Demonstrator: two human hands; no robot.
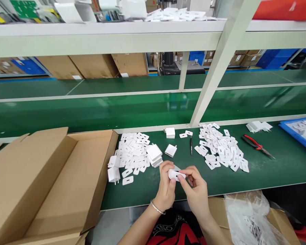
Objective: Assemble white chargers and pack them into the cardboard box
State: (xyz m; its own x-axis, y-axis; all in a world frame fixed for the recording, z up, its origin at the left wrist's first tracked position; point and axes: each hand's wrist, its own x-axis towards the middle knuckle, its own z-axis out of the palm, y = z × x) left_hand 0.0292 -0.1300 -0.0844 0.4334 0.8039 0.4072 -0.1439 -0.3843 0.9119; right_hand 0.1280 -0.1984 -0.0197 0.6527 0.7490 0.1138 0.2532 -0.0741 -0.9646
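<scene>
My left hand is closed round a white charger, mostly hidden by the fingers. At its end, my right hand pinches a small white slotted plate between thumb and fingertips, touching the charger. Whether the plate is seated or only laid against it, I cannot tell. Just beyond the hands lies a white charger with its prongs out, and another charger stands farther back. Left of my hands are stacked white chargers beside a spread of white slotted plates.
A second heap of slotted plates lies to the right, near a black pen-like tool and red-handled pliers. An open cardboard box takes up the left side. A slanted white post rises behind the green table.
</scene>
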